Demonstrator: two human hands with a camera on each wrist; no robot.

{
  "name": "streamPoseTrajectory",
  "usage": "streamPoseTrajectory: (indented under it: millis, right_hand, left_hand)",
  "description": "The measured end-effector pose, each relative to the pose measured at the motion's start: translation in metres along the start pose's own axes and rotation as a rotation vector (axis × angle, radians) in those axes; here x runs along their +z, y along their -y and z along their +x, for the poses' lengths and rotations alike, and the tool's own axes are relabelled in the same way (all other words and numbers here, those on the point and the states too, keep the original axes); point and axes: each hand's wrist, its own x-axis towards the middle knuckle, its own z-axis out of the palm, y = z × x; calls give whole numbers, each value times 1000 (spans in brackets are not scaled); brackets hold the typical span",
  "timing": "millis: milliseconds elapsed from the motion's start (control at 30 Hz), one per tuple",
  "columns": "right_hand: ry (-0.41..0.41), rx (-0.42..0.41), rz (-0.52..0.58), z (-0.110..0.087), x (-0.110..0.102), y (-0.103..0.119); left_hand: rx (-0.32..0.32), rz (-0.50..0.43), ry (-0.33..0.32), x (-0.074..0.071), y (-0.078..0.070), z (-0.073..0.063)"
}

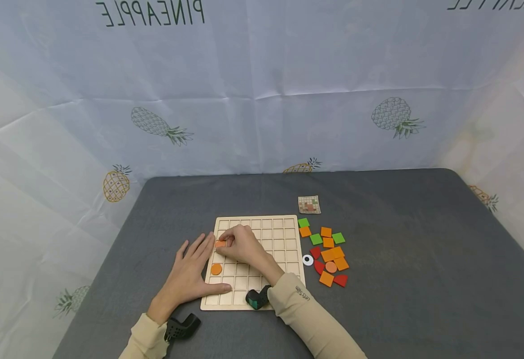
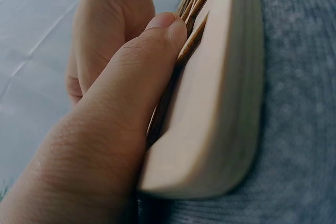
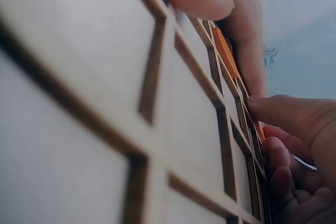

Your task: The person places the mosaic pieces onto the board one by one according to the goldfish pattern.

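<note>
A pale wooden grid board point(image 1: 266, 234) lies on the dark table. My left hand point(image 1: 190, 276) rests along its left edge, fingers extended and thumb laid over the lower squares; the left wrist view shows that thumb point(image 2: 131, 72) touching the board. My right hand point(image 1: 247, 248) reaches across to the left column, thumb and fingers pinching an orange piece point(image 1: 220, 244). Part of its outline is hidden by the fingertips. Below it, an orange round disc point(image 1: 216, 269) sits in a left-column square. From the right wrist, the curled fingers point(image 3: 281, 153) appear beyond that disc point(image 3: 224, 53).
Right of the board lie several loose pieces: green squares point(image 1: 316, 239), orange squares point(image 1: 326, 278), red pieces point(image 1: 340, 280), an orange disc point(image 1: 331, 267) and a white ring-like piece point(image 1: 307, 260). A small pattern card point(image 1: 309, 204) lies behind them. Pineapple-print cloth point(image 1: 262, 75) hangs behind the table.
</note>
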Motion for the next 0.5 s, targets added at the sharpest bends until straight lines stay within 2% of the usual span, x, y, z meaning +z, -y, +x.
streamPoseTrajectory:
  millis: [500]
  right_hand:
    - [20,15,-51,-2,-2,1]
  left_hand:
    - [-7,2,1,2,0,0]
